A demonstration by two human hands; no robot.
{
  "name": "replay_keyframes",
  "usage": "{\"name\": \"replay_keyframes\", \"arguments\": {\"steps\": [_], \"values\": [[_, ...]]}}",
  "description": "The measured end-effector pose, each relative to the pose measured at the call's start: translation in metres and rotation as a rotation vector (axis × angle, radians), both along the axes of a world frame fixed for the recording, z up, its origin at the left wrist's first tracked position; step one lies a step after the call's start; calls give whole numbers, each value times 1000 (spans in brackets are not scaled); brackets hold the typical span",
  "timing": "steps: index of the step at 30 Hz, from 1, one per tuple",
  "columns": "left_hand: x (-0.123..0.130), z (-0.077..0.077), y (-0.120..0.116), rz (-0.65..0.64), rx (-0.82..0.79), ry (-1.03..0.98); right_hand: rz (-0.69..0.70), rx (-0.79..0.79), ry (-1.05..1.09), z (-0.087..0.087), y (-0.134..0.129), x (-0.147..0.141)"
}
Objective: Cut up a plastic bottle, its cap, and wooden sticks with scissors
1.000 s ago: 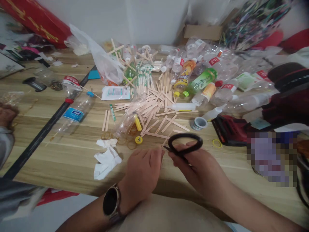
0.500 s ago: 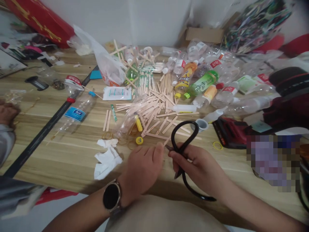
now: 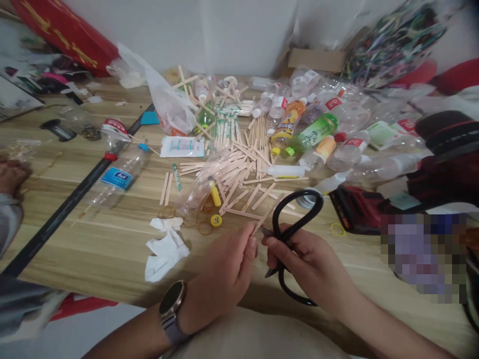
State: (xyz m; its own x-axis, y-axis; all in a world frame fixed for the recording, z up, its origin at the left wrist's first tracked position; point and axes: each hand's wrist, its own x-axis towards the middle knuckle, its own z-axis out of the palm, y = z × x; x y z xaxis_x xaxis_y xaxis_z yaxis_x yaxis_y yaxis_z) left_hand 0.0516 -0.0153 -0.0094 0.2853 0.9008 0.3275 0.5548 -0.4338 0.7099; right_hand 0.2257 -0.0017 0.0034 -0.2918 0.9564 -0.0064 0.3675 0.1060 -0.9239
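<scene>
My left hand (image 3: 224, 264), wearing a watch, is closed on a thin wooden craft stick (image 3: 263, 219). One end of the stick pokes up past the thumb and fingers. In my right hand (image 3: 310, 259) is a pair of scissors (image 3: 284, 233) with large black loop handles. I grip it near the pivot, its blades parted and pointing left. One blade tip is close to the stick; whether they touch I cannot tell. Just beyond both hands lies a loose pile of craft sticks (image 3: 239, 169). A yellow cap (image 3: 216, 220) and white crumpled tissue (image 3: 166, 254) are left of them.
Plastic bottles (image 3: 318, 129) crowd the back right. A red and black power tool (image 3: 355, 209) lies at the right. Leftward are a blue-labelled bottle (image 3: 117, 178) and a long black strip (image 3: 63, 214). Another person's hand (image 3: 13, 177) rests at the far left edge.
My left hand has turned, showing the thumb and more of the stick. The scissors have tilted in my right hand, their upper loop shifting right and the lower one left.
</scene>
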Motion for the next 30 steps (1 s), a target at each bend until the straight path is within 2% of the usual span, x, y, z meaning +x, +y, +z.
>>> {"name": "replay_keyframes", "arguments": {"steps": [4, 8, 15, 20, 24, 27, 30], "values": [[2, -2, 3, 5, -221, -199, -36, 43, -18, 5, 4, 1], [-4, -3, 12, -127, -489, -333, -3, 3, -16, 7, 5, 6], [-9, 0, 24, -248, -657, -494, 30, -85, 42, 10, 6, 8], [-14, 2, 37, -292, -636, -436, 93, -291, 225, 6, 7, 9], [-25, 1, 52, -454, -525, -375, 176, -511, 392, 0, 8, 14], [-32, 1, 60, -533, -475, -262, 214, -577, 427, -2, 10, 16], [-33, 2, 61, -527, -446, -244, 229, -593, 465, -3, 11, 15]]}}
